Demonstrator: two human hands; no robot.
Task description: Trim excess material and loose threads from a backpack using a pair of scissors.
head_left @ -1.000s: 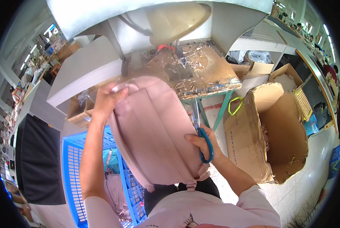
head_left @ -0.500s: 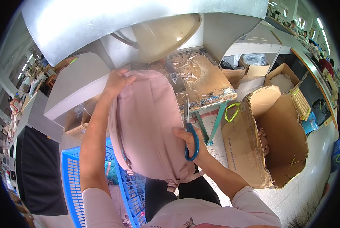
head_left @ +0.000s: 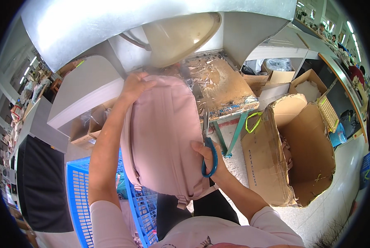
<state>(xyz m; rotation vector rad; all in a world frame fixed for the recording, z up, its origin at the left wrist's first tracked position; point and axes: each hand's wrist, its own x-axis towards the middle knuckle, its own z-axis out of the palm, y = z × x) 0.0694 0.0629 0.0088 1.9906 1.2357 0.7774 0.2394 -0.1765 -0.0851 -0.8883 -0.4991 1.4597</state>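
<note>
A pink backpack (head_left: 160,132) hangs upright before me, its zipper running down the left side and strap ends at the bottom. My left hand (head_left: 137,89) grips its top left corner, fingers closed over the edge. At the lower right side, my right hand (head_left: 212,157) is closed around the bag's edge, thumb lying on the fabric. That same hand also carries scissors (head_left: 210,159) with blue-green handles, blades pointing up along the bag's right side. The bag hides most of the right fingers.
Behind the bag stands a worn, scrap-littered board (head_left: 222,84) on green legs, under a metal hood (head_left: 160,10). A blue plastic basket (head_left: 78,194) with pink items is at lower left. To the right stands a large open cardboard box (head_left: 267,165).
The backpack has turned slightly, its lower end swinging a little left and its top a little right. Both hands keep their hold and have shifted slightly right.
</note>
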